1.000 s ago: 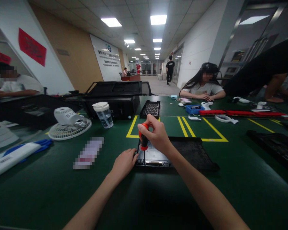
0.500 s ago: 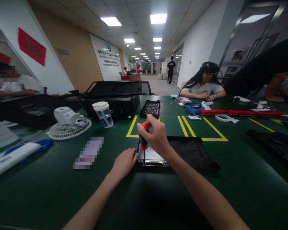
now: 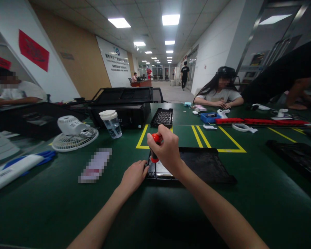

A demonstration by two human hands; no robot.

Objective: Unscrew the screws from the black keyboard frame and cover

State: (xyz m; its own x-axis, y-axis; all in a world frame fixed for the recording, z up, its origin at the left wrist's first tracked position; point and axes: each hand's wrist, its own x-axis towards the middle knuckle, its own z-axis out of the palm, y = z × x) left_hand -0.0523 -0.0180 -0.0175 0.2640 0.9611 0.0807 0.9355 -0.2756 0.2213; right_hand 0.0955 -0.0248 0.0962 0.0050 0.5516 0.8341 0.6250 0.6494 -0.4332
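1. A screwdriver with a rounded red-and-black handle, a red collar and a thin dark shaft [image 3: 154, 159] stands over the left part of a shallow, rectangular black tray [image 3: 204, 166], its bare right part dull and dark.
2. In that left part of the tray lies a flat, shiny silver-grey unit [image 3: 160, 168] with a bright strip along its near edge.
3. The screwdriver is close to upright, handle up and shaft down, its tip at the tray's near left side; the tray's long axis runs left to right.
4. The right hand [image 3: 168, 147], above the tray, is closed around the screwdriver's handle.
5. The left hand [image 3: 135, 174] lies at the tray's left end, fingers against the edge; whether it grips or only steadies, I cannot tell.
6. The right hand hides part of the handle, and the right hand and forearm cover some of the silver-grey unit; the tip's exact contact is too small to make out.
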